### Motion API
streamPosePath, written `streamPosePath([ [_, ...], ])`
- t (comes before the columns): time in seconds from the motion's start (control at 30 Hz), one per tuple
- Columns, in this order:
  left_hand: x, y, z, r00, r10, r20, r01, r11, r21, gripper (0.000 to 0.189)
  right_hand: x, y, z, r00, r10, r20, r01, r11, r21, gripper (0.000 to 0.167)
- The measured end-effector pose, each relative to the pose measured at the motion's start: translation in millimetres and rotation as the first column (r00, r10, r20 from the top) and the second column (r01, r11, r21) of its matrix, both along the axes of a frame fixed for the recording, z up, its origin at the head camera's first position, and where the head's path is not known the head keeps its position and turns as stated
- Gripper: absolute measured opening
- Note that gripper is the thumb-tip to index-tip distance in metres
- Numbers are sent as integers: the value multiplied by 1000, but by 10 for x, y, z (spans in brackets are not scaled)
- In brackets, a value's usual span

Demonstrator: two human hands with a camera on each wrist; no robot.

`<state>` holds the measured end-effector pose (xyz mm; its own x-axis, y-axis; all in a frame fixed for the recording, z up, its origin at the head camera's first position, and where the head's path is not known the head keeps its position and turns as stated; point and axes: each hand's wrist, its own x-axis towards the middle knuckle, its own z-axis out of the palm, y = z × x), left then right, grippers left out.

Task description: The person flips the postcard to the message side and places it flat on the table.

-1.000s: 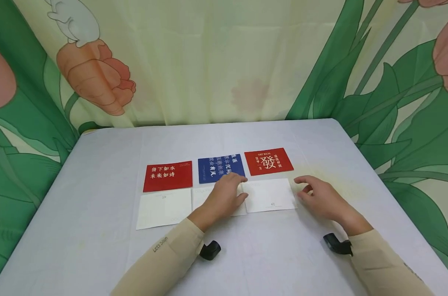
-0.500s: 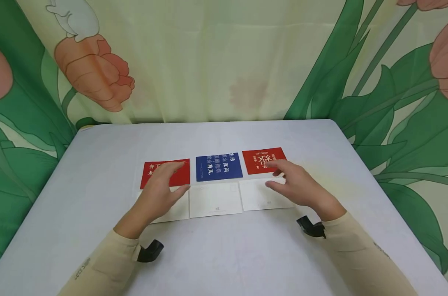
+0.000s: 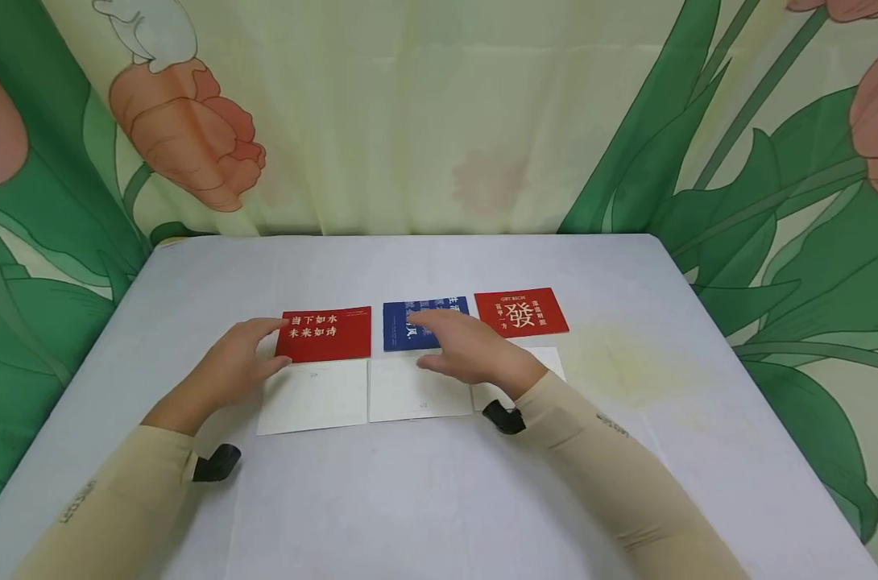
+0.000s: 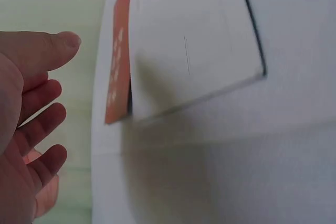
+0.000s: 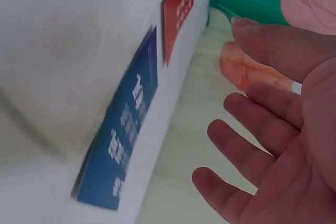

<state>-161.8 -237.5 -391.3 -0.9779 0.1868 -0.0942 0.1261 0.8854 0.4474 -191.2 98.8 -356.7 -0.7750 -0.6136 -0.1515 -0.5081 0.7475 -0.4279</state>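
Head view: we pretend there is a clock on the tabletop (image 3: 381,507), with the blue card (image 3: 410,334) in the middle and 12 at the far edge. Both hands have just moved toward 9 o'clock. The left hand (image 3: 229,362) has gone past the cards' 9 o'clock end, and its fingertips are by the red card at 9 o'clock (image 3: 337,342). The right hand (image 3: 475,346) has left the red card at 3 o'clock (image 3: 522,312). Now it is over the blue card and the white card at 6 o'clock (image 3: 410,399).

More white ones lie at 8 o'clock (image 3: 313,399) and 4 o'clock (image 3: 548,357). We see no card shift with the hands. We think that means none is being picked up. Both hands are loose, fingers apart, and hold nothing.

Now the words. The 9 o'clock red one says 当下如水 未来如诗. The 3 o'clock red one says GET RICH, with a big 發; its side words are too small for us. The blue one has white writing, partly hidden by fingers. The white ones have tiny marks we can't read. The sleeves (image 3: 620,475) have blurry letters, so we can't tell any brand.
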Motion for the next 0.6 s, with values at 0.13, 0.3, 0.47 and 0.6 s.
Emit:
streamPosePath([
  [0.13, -103, -98, -69, 999, 19, 43, -19, 1000, 10, 68, -128, -229, -65, 999, 51, -18, -51, 998, 30, 59],
  [0.3, -177, -155, -140, 997, 11, 76, -13, 1000, 26, 71, -252, -508, -119, 997, 77, -12, -76, 991, 108, 58],
  [0.47, -222, -172, -178, 995, -8, 101, 5, 999, 35, 71, -321, -710, -169, 997, 79, 8, -79, 987, 137, 59],
  [0.6, -248, -158, -223, 992, -23, 124, 17, 999, 50, 68, -361, -817, -228, 996, 88, 3, -87, 978, 191, 60],
])
